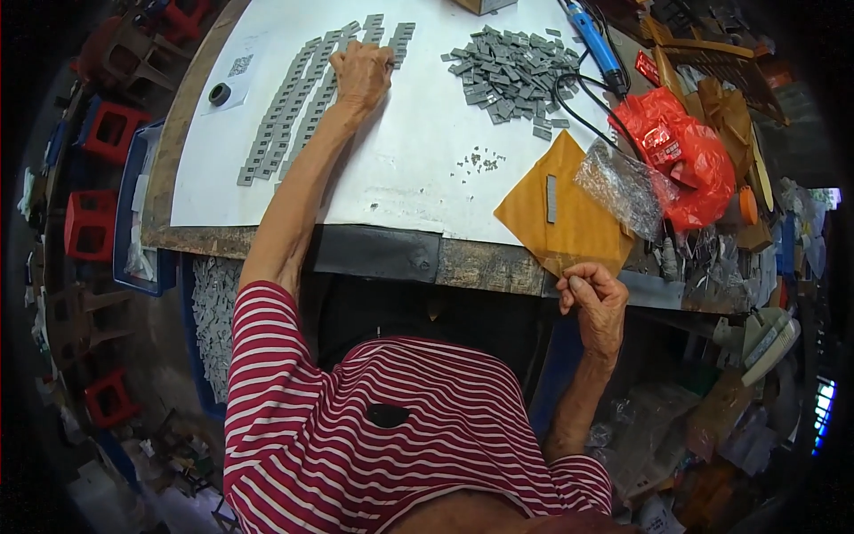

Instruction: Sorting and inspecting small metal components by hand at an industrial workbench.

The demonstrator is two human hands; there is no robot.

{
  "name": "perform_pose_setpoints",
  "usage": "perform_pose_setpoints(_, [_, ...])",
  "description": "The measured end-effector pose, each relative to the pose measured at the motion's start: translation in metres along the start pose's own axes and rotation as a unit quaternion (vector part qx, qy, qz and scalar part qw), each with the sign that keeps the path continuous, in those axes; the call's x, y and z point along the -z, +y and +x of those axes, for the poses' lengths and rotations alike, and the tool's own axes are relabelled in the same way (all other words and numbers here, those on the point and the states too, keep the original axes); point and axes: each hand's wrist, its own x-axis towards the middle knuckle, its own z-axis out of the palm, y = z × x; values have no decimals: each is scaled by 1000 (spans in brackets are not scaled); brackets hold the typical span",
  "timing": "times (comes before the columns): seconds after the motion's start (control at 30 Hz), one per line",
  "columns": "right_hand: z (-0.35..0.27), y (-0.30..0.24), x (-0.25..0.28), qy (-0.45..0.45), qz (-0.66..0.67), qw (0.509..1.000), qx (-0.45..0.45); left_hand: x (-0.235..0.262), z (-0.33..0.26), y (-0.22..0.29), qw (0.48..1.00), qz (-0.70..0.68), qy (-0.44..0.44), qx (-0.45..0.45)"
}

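Observation:
My left hand (363, 78) reaches to the far part of the white sheet, fingers bent down over long overlapping rows of small grey rectangular pieces (283, 116). Its fingertips touch down among the row ends, and what they pinch is hidden. Just past the table's front edge, my right hand (594, 301) is closed with thumb and fingertips together; anything between them is too small to make out. Beside it lies a yellow-brown envelope (578, 233) with one narrow grey strip (551, 198) on it. A heap of loose grey pieces (511, 73) sits farther back.
Tiny metal bits (480, 162) are scattered mid-sheet. At right are a blue electric screwdriver (598, 44) with a black cable, a red plastic bag (678, 147) and bubble wrap (623, 182). A black tape roll (219, 93) sits at left; a blue bin of grey pieces (212, 320) stands below.

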Motion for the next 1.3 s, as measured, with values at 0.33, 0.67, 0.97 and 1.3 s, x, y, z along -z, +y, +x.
perform_pose_setpoints(0.33, [6,1,2,-1,-7,1000,6,7,-14,52,975,-168,77,-126])
perform_pose_setpoints(0.67, [8,2,4,-6,-14,1000,-6,-1,-22,98,975,-186,12,-119])
perform_pose_setpoints(0.97, [30,-14,6,-6,-70,997,-7,-3,-26,87,968,-186,37,-167])
perform_pose_setpoints(1.3, [117,0,9,24,-390,906,159,74,-83,101,878,-470,-88,-14])
